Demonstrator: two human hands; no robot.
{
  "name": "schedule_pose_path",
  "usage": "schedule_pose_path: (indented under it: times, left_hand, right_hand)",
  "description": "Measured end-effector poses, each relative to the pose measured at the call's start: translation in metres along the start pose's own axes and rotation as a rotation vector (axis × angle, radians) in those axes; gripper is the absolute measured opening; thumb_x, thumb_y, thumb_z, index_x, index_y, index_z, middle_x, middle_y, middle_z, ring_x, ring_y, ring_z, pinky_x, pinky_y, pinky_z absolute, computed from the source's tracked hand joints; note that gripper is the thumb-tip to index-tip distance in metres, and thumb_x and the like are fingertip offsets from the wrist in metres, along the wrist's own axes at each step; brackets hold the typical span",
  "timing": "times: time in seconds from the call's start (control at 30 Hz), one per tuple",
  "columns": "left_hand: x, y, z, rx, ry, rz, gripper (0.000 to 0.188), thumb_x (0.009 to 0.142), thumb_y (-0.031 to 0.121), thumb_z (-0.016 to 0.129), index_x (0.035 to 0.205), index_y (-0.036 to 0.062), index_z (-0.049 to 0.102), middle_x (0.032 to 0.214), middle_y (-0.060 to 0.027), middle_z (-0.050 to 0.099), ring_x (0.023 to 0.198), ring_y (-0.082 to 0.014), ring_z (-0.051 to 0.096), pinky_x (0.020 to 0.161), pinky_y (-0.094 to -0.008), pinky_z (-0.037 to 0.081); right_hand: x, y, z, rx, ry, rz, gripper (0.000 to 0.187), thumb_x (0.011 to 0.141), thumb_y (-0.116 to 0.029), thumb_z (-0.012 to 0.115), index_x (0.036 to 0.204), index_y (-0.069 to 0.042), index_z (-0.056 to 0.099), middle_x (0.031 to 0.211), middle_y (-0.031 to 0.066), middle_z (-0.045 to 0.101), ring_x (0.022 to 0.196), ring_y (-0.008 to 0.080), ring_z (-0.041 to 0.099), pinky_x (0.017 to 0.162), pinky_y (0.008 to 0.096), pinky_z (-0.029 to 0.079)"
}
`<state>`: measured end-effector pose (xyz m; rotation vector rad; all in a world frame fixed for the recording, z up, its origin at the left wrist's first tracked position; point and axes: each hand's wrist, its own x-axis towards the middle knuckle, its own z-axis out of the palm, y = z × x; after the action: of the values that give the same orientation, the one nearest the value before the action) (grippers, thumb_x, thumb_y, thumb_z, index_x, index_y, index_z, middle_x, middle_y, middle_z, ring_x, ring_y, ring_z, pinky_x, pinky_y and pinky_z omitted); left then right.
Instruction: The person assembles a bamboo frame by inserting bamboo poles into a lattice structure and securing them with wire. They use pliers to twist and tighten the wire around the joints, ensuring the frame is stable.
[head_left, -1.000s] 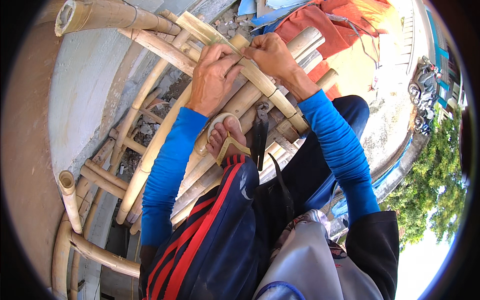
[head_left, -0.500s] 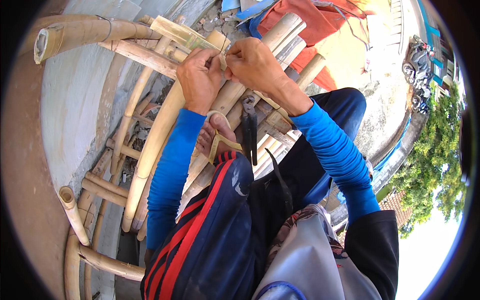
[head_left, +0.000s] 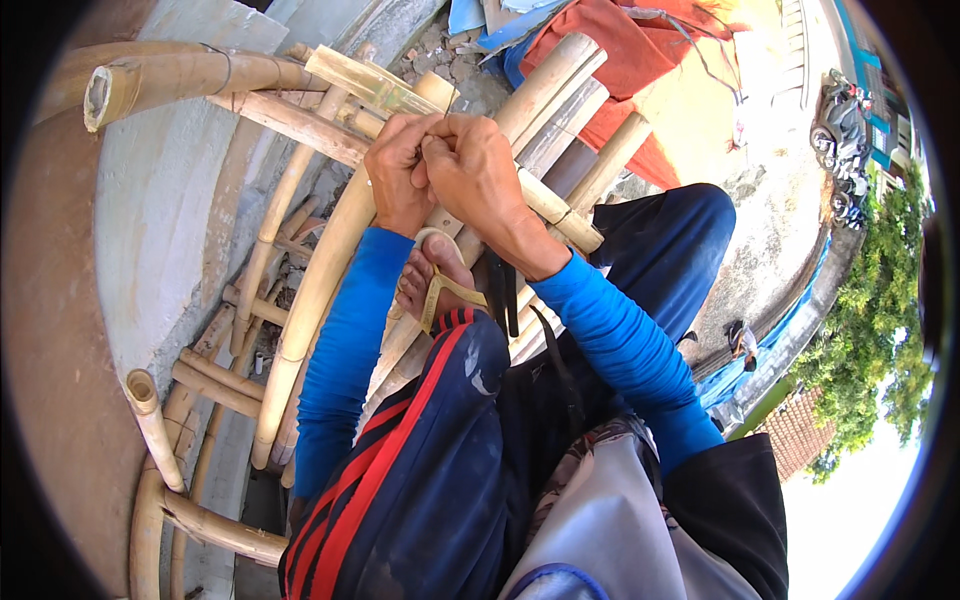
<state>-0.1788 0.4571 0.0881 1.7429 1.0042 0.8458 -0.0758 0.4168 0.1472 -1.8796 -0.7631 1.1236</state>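
My left hand and my right hand meet over a joint of the bamboo frame, fingertips pinched together. A thin dark wire rises beside the fingers; its lower part is hidden by them. Just beyond the hands lies a split bamboo piece, next to a cut pole end. Thick bamboo poles run away under my right hand. Below my right wrist, black-handled pincers rest on the frame, their jaws hidden. My sandalled foot stands on the bamboo close to my left wrist.
A long bamboo pole and several crosspieces extend on the left beside a pale wall. A thick pole end juts out at upper left. Orange sheeting lies ahead; motorcycles stand far right. A dark curved blade-like strip lies by my lap.
My right hand has moved left and down, closer against my left hand, and its forearm has swung inward. The pincers' jaws, visible before, are now covered.
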Motion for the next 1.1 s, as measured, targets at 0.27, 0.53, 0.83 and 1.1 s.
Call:
schedule_pose_path:
  times: [0.27,0.53,0.83,1.1]
  left_hand:
    - [-0.003,-0.004,0.004,0.005,0.048,-0.097,0.016,0.098,0.011,0.068,0.106,-0.0008,0.077,0.097,-0.0137,0.072,0.08,-0.0236,0.07,0.069,-0.0328,0.054]
    - [-0.008,-0.008,0.004,-0.022,0.032,-0.109,0.019,0.101,0.012,0.067,0.111,-0.0018,0.076,0.1,-0.0115,0.069,0.078,-0.0174,0.068,0.066,-0.0293,0.057]
    - [-0.01,-0.008,0.006,0.059,0.04,-0.055,0.019,0.102,0.01,0.065,0.11,-0.0033,0.075,0.102,-0.0122,0.068,0.081,-0.016,0.069,0.066,-0.0287,0.06]
    - [-0.012,-0.008,0.003,-0.137,0.089,-0.17,0.019,0.101,0.01,0.066,0.108,-0.0038,0.075,0.102,-0.0123,0.068,0.082,-0.016,0.07,0.068,-0.0282,0.061]
  right_hand:
    - [-0.117,0.064,-0.072,-0.179,-0.164,0.283,0.022,0.092,-0.017,0.071,0.096,0.003,0.066,0.08,0.0162,0.069,0.066,0.0245,0.067,0.061,0.0397,0.053]
    - [-0.059,0.029,-0.044,-0.238,0.07,-0.135,0.028,0.089,-0.008,0.074,0.112,0.004,0.063,0.085,0.0135,0.069,0.07,0.0221,0.069,0.06,0.0358,0.054]
    - [0.062,0.04,-0.039,0.148,-0.174,0.03,0.018,0.093,-0.013,0.077,0.091,0.002,0.067,0.073,0.0055,0.067,0.063,0.0098,0.064,0.052,0.0248,0.052]
    - [0.068,0.039,-0.037,0.254,-0.075,0.29,0.02,0.091,-0.009,0.077,0.084,0.001,0.062,0.068,0.0076,0.065,0.056,0.0123,0.064,0.048,0.0256,0.053]
